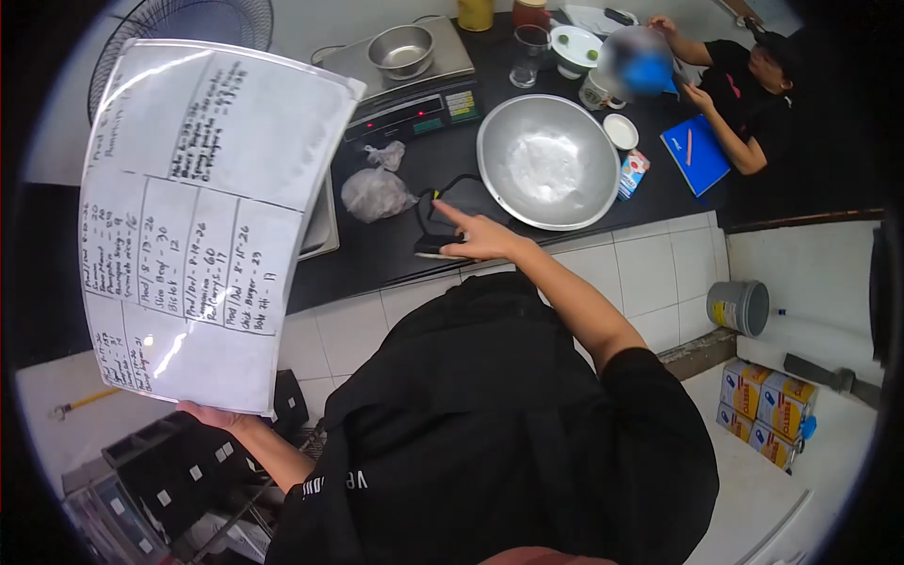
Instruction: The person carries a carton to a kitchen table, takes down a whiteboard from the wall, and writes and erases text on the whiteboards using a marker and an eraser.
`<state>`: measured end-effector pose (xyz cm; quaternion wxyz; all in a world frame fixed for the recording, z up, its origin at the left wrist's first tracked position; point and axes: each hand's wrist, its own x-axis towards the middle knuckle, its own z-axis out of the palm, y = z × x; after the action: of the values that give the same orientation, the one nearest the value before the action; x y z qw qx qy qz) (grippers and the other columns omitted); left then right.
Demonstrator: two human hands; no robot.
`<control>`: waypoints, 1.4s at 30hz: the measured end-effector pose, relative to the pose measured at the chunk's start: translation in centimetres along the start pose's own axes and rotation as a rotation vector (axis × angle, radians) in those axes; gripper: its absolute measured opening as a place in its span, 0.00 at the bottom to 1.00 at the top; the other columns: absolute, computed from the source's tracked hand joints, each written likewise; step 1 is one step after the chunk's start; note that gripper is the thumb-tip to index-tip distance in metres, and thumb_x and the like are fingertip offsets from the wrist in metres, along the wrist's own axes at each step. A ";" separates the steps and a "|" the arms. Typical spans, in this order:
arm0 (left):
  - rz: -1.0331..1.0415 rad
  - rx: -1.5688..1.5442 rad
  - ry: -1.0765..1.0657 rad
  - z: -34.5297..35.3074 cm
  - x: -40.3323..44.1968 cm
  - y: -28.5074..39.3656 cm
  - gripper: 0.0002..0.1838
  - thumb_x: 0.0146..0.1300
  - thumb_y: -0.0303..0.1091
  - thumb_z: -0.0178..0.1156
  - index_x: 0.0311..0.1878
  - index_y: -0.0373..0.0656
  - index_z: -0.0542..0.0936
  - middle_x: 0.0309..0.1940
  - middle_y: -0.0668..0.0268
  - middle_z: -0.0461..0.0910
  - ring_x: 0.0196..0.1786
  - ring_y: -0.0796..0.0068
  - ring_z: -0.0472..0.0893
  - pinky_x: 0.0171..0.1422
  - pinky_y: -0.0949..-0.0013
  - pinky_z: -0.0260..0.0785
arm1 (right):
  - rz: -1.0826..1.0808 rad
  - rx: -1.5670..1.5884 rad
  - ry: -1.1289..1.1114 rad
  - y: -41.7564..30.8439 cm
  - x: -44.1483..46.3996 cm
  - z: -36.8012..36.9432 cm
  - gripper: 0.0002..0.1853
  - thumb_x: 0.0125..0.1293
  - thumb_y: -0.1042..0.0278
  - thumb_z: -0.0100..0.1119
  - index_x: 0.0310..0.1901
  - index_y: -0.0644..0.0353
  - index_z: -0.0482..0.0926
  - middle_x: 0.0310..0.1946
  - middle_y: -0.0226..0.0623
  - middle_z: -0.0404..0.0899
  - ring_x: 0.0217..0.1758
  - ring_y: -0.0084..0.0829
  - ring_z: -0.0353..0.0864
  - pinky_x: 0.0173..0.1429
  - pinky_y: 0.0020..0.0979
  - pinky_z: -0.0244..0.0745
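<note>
1. Left hand point(215, 415): your fingers clamped on the handwritten whiteboard's point(235, 217) bottom edge.
2. Right hand point(485, 238): your index finger extended, apart from thumb, at black cord point(421, 201) on bench point(369, 252), between plastic bag point(375, 195) and metal basin point(549, 165).

Gray bucket point(739, 309) near printed cartons point(765, 407)

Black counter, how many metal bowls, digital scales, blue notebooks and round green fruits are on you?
Metal bowls: 2
Digital scale: 1
Blue notebook: 1
Round green fruits: 2
Total: 6
</note>
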<state>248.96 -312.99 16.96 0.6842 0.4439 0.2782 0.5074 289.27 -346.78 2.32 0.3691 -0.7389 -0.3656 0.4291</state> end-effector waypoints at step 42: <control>-0.150 -0.197 -0.095 -0.4 4.6 0.4 0.41 0.69 0.66 0.35 0.74 0.44 0.51 0.73 0.57 0.53 0.71 0.56 0.58 0.75 0.52 0.48 | 0.321 -0.406 0.335 3.4 -13.8 2.8 0.48 0.55 0.45 0.59 0.74 0.40 0.43 0.44 0.58 0.79 0.44 0.55 0.80 0.51 0.46 0.73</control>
<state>249.97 -308.46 17.49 0.7729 0.3759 0.2269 0.4581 282.47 -359.53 3.38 0.1966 -0.9063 -0.2563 0.2724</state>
